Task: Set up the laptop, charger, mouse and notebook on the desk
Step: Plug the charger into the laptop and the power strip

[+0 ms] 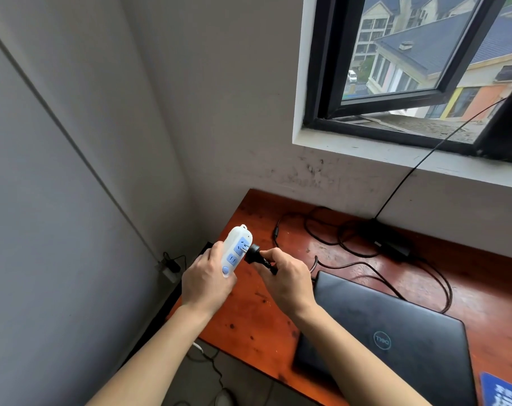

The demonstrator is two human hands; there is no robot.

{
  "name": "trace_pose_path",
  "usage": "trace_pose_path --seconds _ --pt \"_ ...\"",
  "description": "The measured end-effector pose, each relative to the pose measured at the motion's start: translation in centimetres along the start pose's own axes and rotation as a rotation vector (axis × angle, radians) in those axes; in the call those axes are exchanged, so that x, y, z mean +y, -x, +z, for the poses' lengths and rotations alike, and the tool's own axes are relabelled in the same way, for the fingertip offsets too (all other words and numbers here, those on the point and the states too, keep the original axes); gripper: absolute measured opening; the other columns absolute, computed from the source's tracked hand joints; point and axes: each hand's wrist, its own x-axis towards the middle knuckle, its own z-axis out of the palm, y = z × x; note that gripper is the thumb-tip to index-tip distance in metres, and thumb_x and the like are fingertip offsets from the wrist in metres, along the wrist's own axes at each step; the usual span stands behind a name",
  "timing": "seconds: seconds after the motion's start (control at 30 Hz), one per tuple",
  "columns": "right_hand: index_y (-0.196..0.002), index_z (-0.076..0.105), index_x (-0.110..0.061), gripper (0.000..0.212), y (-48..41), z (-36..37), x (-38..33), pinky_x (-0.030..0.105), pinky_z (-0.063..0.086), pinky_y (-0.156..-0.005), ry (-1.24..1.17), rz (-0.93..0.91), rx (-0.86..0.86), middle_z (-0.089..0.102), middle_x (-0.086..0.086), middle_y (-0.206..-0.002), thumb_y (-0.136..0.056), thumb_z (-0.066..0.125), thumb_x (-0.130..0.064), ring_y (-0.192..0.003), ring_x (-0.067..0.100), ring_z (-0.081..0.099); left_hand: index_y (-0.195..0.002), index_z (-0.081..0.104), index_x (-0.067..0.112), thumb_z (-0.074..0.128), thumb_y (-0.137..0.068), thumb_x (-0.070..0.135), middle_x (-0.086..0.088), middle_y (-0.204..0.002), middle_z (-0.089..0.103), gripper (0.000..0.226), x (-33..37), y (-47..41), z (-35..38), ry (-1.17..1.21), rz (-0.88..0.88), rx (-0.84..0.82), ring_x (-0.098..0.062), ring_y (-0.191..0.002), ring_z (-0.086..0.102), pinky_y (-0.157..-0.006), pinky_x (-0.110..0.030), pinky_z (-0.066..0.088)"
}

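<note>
Alignment of plug and socket is what the coming move is judged to turn on. In the head view, a white power strip (237, 251) with blue sockets is gripped in the left hand (206, 281), just left of the frame's centre. Its long axis is stood nearly upright and tipped a little to the right. The charger plug (251, 253) is pinched between the thumb and curled fingers of the right hand (284, 281). The plug is held directly right of the strip and crosswise to it, with its prongs turned left at the uppermost blue socket. Whether the prongs are seated cannot be told. Only a short push leftward appears to be called for, with the strip braced against it.

The plug's black cable (366, 266) is trailed rightward across the red-brown desk (248, 317) to the charger brick (392, 247), which lies by the wall under the window (395, 68). The laptop (409, 312) is laid closed at lower right, and "DELL" is read upside down on its lid logo (382, 340). A blue item (500, 389) is cut off at the bottom right corner, and its white writing cannot be read. No writing can be made out on the strip. Mouse and notebook are not seen.
</note>
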Motion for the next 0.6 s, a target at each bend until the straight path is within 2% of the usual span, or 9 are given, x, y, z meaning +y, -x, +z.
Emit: trace_pose_path --seconds 0.07,0.2,0.37,0.5,0.6 --pt "-0.095 0.074 -0.014 0.021 -0.3 -0.2 -0.5 0.034 0.053 -0.056 0.047 -0.026 0.012 0.076 0.001 -0.081 -0.081 0.083 -0.027 -0.064 0.024 0.068 -0.106 0.053 0.013 0.082 -0.056 0.018 -0.003 -0.081 0.064 0.059 0.2 -0.1 -0.1 -0.031 0.039 0.022 -0.023 -0.067 0.064 -0.048 -0.02 0.031" --pt "-0.087 0.074 -0.011 0.021 -1.0 -0.7 -1.4 0.033 0.051 -0.047 0.117 -0.092 0.059 0.073 0.003 -0.071 -0.075 0.087 -0.022 -0.055 0.027 0.065 -0.107 0.057 0.007 0.08 -0.056 0.014 -0.005 -0.082 0.066 0.056 1.0 -0.3 -0.4 -0.052 0.035 0.073 -0.026 -0.068 0.064 -0.048 -0.023 0.034" --pt "-0.085 0.073 -0.01 0.02 -1.8 -1.6 -1.4 0.03 0.039 -0.05 0.223 -0.146 -0.019 0.072 0.006 -0.069 -0.083 0.081 -0.028 -0.056 0.032 0.063 -0.1 0.057 0.007 0.078 -0.051 0.007 -0.007 -0.075 0.063 0.053 1.2 -0.6 -0.8 -0.136 0.145 0.135 -0.027 -0.061 0.061 -0.044 -0.029 0.04" --pt "-0.08 0.071 -0.011 0.019 -2.4 -2.0 -1.6 0.028 0.029 -0.051 0.284 -0.167 -0.045 0.07 0.006 -0.063 -0.08 0.083 -0.026 -0.052 0.032 0.061 -0.093 0.057 0.008 0.075 -0.052 0.003 -0.006 -0.07 0.063 0.045 1.7 -0.6 -0.5 -0.14 0.184 0.162 -0.028 -0.059 0.061 -0.056 -0.03 0.033" --pt "-0.084 0.074 -0.01 0.018 -2.5 -2.1 -1.5 0.03 0.038 -0.05 0.235 -0.148 -0.056 0.073 0.007 -0.068 -0.081 0.082 -0.026 -0.055 0.033 0.064 -0.09 0.055 0.008 0.075 -0.051 0.002 -0.007 -0.071 0.064 0.044 1.8 -0.8 -0.5 -0.083 0.169 0.159 -0.028 -0.059 0.061 -0.059 -0.028 0.03"
